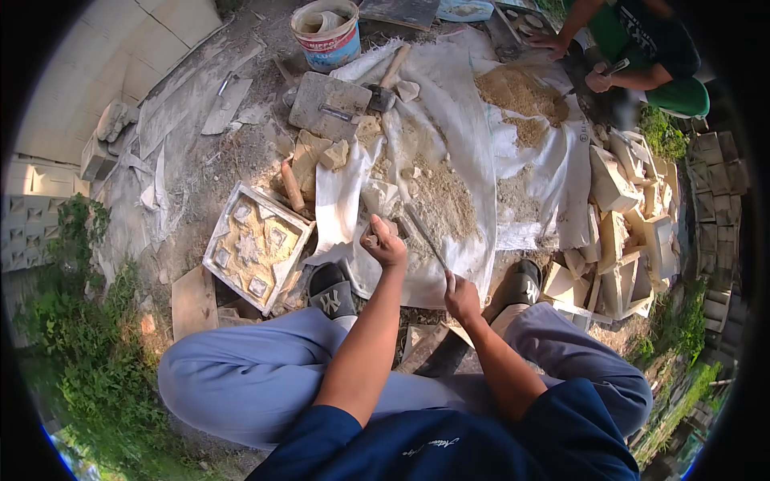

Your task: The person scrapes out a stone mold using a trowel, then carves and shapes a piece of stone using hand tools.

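Observation:
My left hand [387,244] is closed round a small brownish block, thumb up, above the white woven sheet; the fingers hide most of the block. In my right hand [463,300] is the handle of a long, narrow metal tool [425,233], like a file or flat blade. Its far end points forward and left, beside the left hand. Just beyond my left thumb lies a pale stone chunk [378,195]. Pale crumbs and dust [446,195] cover the white sheet [417,284] under both hands.
Left stands a square mould frame [301,234] with patterned relief, near a wooden roller-like piece [291,185]. Ahead are a hammer [383,97], a stone slab [325,108] and a bucket [327,52]. Broken pale blocks [616,188] are piled right. Another person [654,48] works at upper right.

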The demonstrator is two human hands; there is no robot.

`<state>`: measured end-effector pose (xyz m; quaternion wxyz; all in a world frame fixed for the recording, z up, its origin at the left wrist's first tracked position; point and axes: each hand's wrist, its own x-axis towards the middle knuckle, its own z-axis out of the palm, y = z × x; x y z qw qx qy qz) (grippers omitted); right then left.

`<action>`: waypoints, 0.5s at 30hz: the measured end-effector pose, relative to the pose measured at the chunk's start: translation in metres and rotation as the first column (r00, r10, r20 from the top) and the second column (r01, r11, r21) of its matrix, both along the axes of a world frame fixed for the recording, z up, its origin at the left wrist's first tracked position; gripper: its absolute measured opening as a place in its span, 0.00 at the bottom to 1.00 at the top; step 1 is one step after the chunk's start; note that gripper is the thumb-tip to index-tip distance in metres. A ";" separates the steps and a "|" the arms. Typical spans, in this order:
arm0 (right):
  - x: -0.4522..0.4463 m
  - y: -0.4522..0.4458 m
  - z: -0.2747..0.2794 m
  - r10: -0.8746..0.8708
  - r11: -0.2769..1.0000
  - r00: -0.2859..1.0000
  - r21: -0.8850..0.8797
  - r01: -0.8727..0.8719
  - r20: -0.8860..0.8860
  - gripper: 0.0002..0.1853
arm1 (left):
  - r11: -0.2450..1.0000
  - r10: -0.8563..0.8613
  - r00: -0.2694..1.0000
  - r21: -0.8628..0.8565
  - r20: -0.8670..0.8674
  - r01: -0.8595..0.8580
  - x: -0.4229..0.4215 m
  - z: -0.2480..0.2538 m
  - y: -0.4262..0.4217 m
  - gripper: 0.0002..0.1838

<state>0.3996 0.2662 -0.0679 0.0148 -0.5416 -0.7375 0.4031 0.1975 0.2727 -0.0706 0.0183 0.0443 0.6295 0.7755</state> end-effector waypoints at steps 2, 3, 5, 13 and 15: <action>0.011 0.005 -0.007 -0.011 0.997 0.991 -0.076 0.022 0.137 0.36 | 0.985 -0.127 0.990 0.126 0.064 0.119 0.003 -0.004 -0.005 0.29; 0.011 0.011 -0.005 -0.005 0.993 0.992 -0.118 0.019 0.123 0.38 | 0.984 -0.135 0.989 0.127 0.057 0.127 0.001 -0.002 -0.003 0.29; 0.002 0.017 0.010 -0.046 0.991 0.998 -0.124 0.051 0.045 0.39 | 0.965 -0.156 0.987 0.222 0.045 0.142 0.001 -0.004 -0.007 0.29; 0.007 0.014 -0.006 0.027 0.994 0.988 -0.111 -0.010 0.151 0.33 | 0.986 -0.147 0.989 0.077 0.015 0.145 0.006 0.006 -0.001 0.28; 0.010 0.012 -0.006 0.010 0.992 0.980 -0.129 0.016 0.198 0.36 | 0.983 -0.161 0.986 0.101 0.048 0.155 0.004 0.006 -0.004 0.28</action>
